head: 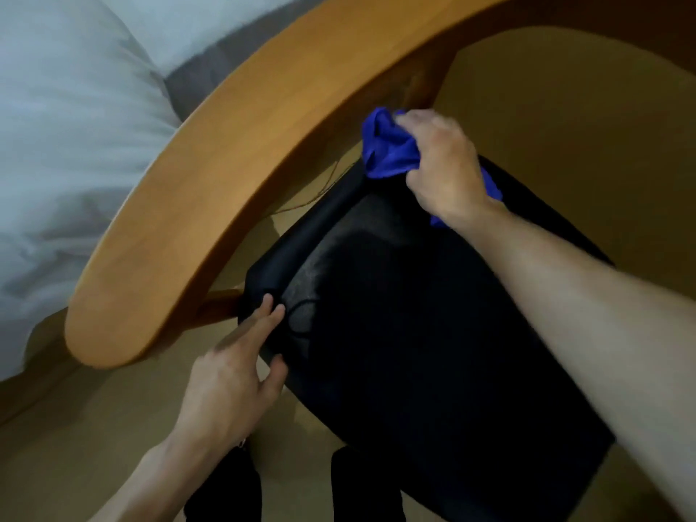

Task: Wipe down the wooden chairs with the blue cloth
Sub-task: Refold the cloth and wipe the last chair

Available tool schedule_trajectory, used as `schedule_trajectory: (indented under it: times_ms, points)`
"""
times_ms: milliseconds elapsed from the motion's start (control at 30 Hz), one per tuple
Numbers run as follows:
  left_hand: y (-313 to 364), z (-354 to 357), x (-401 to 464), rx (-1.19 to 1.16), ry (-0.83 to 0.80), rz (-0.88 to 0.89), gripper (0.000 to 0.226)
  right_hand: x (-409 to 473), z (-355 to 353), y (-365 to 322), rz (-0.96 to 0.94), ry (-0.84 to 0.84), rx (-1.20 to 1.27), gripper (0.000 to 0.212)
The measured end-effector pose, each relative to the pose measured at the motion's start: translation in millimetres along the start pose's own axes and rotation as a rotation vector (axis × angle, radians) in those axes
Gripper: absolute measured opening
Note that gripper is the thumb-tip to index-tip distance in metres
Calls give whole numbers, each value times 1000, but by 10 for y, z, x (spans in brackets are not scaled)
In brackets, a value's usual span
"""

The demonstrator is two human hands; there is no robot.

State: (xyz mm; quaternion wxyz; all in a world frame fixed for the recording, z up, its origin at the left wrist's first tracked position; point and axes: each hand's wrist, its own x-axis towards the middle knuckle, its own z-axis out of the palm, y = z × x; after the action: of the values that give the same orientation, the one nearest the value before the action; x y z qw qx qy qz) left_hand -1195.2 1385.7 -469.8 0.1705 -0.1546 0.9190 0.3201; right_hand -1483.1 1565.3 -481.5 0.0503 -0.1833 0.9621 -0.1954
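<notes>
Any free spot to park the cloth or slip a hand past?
Free: middle of the black seat cushion, between the left hand and the right forearm. Crowded: back corner, where the right hand bunches the blue cloth against the wooden armrest.

One head-worn wide-angle view looks steeply down from close above the wooden chair [211, 175], its black seat [433, 333] filling the near centre; a white bed [67, 126] lies far left, the floor [583, 126] far right.

No legible text anywhere.
</notes>
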Motion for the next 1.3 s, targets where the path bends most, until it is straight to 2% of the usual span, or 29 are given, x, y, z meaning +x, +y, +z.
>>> schedule_trajectory:
  times_ms: [133, 267, 333, 400, 467, 500, 567, 600, 667, 767, 900, 967, 1033, 1167, 1233, 1300]
  points:
    - [5, 65, -31, 29, 5, 11, 71, -109, 150, -294, 55, -43, 34, 55]
    - [-11, 51, -27, 36, -9, 19, 74, -827, 190, -684, -143, -288, 240, 61]
    - [-48, 39, -27, 46, 6, 36, 75, -927, 77, -621, -177, -307, 338, 66]
    - [-79, 53, -10, 69, 27, 68, 75, -696, -102, -323, -72, -119, 350, 67]
    - [-108, 82, -11, 71, 32, 78, 76, -308, -327, 103, 173, 95, 319, 63]
    - [-113, 96, -15, 61, 29, 73, 76, -144, -409, 263, 292, 139, 304, 58]
    - [-105, 107, -11, 37, 35, 74, 78, 64, -370, 445, 412, 47, 195, 49]
    - [-105, 113, -4, 28, 46, 79, 78, 103, -293, 431, 399, -15, 112, 46]
    - [-91, 133, 0, 21, 53, 88, 77, 6, -145, 255, 347, -19, 18, 45]
    - [-82, 186, -32, -5, 49, 95, 82, -513, 37, -123, 285, 2, 129, 60]
    - [-154, 251, -72, -6, -118, 66, 102, -1455, 363, -769, 38, -189, 266, 80]
    - [-192, 218, -116, 10, -168, 48, 104, -1530, 301, -771, -87, -317, 330, 82]
    - [-187, 162, -172, 1, -142, 89, 97, -1359, 73, -541, -137, -360, 360, 81]
    - [-176, 145, -378, 78, -30, 133, 79, -784, -233, -119, 187, -50, 293, 73]
    - [-208, 151, -471, 89, -14, 107, 75, -620, -175, -144, 289, -29, 198, 59]
    - [-282, 144, -542, 74, 6, 67, 73, -675, 56, -422, 282, -26, 145, 52]
